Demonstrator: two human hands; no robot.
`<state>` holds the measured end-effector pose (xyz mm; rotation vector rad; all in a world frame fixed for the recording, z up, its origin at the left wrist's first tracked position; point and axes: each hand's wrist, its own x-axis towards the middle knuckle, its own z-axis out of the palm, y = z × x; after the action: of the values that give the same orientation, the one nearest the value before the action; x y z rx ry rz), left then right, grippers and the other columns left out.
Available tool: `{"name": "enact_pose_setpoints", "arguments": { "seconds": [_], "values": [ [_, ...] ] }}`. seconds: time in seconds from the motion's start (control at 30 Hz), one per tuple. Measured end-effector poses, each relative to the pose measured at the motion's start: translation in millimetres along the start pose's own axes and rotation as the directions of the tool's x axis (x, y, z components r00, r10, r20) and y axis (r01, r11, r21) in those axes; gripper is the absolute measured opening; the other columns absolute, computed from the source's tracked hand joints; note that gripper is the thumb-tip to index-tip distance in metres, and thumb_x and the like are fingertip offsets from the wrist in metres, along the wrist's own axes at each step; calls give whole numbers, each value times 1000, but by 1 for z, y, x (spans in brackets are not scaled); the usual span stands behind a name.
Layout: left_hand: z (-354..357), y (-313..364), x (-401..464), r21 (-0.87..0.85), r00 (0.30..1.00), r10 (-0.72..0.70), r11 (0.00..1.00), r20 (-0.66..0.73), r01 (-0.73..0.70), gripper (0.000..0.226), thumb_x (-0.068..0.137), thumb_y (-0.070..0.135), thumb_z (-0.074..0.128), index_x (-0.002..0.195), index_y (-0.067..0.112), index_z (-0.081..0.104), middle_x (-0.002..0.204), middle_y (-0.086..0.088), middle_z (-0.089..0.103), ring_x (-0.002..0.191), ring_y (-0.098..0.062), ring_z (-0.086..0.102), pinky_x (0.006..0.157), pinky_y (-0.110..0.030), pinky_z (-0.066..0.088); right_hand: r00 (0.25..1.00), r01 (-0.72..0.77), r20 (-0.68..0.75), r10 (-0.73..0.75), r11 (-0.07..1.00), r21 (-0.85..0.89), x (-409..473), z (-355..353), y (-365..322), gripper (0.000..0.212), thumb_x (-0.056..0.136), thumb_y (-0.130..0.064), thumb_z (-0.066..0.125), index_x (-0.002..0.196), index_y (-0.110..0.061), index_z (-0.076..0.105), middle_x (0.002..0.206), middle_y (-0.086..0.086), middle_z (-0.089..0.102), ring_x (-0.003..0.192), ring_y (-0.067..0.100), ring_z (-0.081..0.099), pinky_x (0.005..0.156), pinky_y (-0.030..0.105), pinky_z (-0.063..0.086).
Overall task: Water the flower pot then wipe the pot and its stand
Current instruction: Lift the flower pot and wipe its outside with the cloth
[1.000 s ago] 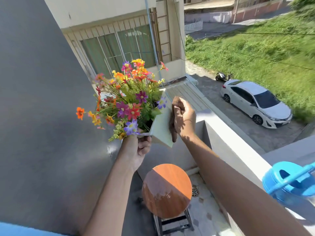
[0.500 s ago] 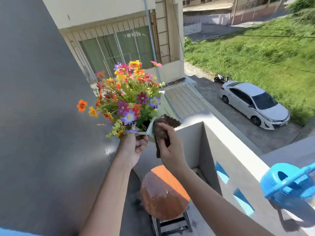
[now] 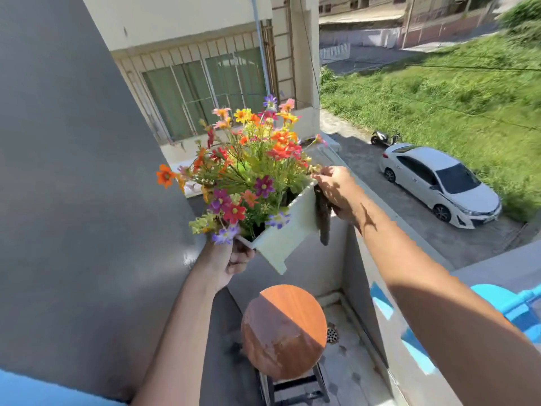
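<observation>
The grey wall [image 3: 73, 171] fills the side of the balcony left of the flower pot [image 3: 288, 230], and the sunlit parapet [image 3: 409, 259] runs along the pot's right. Directly below the pot stands its stand [image 3: 283, 332], a round wooden-topped stool whose surface looks blotchy, possibly damp. A blue watering can [image 3: 518, 309] sits on the parapet, lower right of the pot and well apart from it.

The pot itself, a pale square box full of bright flowers [image 3: 251, 165], is held in the air and tilted, one corner foot pointing down toward the stand. The left hand [image 3: 231, 259] is curled closed around the pot's near lower corner, carrying its weight. The right hand [image 3: 336, 191] is pressed against the pot's far side at the rim, fingers closed over a dark cloth [image 3: 323, 218] that hangs down the wall.

The step in hand appears to be wiping the pot's outer faces. To do it well, the left grip should stay firm and low while the cloth is drawn flat down each face in turn, keeping the pot over the stand, not the parapet, so a slip costs little. Less tilt would keep soil and water inside.
</observation>
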<state>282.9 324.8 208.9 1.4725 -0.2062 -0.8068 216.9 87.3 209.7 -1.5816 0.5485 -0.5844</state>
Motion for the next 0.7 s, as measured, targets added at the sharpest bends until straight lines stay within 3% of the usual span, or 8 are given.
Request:
{"name": "enact_pose_setpoints", "arguments": {
  "seconds": [0.1,0.2,0.27,0.33,0.43,0.5,0.57,0.7],
  "values": [
    [-3,5,0,75,1000,-3,997,-23,5,41,101,22,26,62,17,38,48,-8,44,26,-3,22,31,-11,8,974,-204,135,181,963,176,-7,-12,-10,27,94,-19,52,68,-19,53,44,-8,49,36,3,47,34,12,35],
    [-7,6,5,128,1000,-1,992,-1,1,37,100,26,27,68,16,42,42,-4,45,27,-4,18,31,-11,9,951,-200,264,160,971,133,-19,-21,-19,37,97,-20,49,60,-19,54,43,-11,47,35,0,44,34,11,32],
    [-9,6,7,159,1000,-14,987,4,13,40,100,28,27,67,15,46,40,-3,44,25,-4,18,32,-11,9,942,-109,315,111,994,-26,-26,-25,-19,33,94,-21,57,62,-19,65,55,-12,56,52,2,53,45,12,35],
    [-10,6,8,209,1000,-24,978,13,21,46,100,30,30,61,14,47,40,-4,42,26,-5,17,36,-13,8,927,-56,359,104,988,-142,-36,-30,-17,9,78,-23,64,72,-17,66,76,-2,62,77,8,58,57,19,38],
    [-10,4,12,292,1000,-6,956,-18,11,44,97,31,34,57,16,46,41,-4,43,26,-7,20,40,-13,8,930,-100,335,150,982,-163,-43,-29,-10,12,69,-24,68,79,-18,65,80,3,60,78,12,55,64,26,40],
    [-7,5,20,271,996,25,962,-81,-2,42,96,31,39,58,18,47,41,-1,44,26,-7,24,41,-12,9,961,-100,255,109,994,-51,-46,-25,4,9,77,-12,65,74,-19,61,74,-1,54,71,11,51,67,32,35],
    [-2,6,31,220,986,49,976,-160,-13,41,95,35,43,57,19,45,39,0,42,25,-7,23,41,-13,11,985,-59,159,59,998,-8,-51,-23,20,27,88,3,50,80,-20,62,72,-14,54,70,0,50,63,25,36],
    [4,4,46,124,937,89,991,-338,-50,29,93,33,41,71,18,51,49,-4,52,28,-9,32,45,-19,23,981,-177,104,161,971,162,-78,-7,25,10,95,-9,52,98,-18,50,88,-8,55,86,13,51,68,16,47]
  ]
}}
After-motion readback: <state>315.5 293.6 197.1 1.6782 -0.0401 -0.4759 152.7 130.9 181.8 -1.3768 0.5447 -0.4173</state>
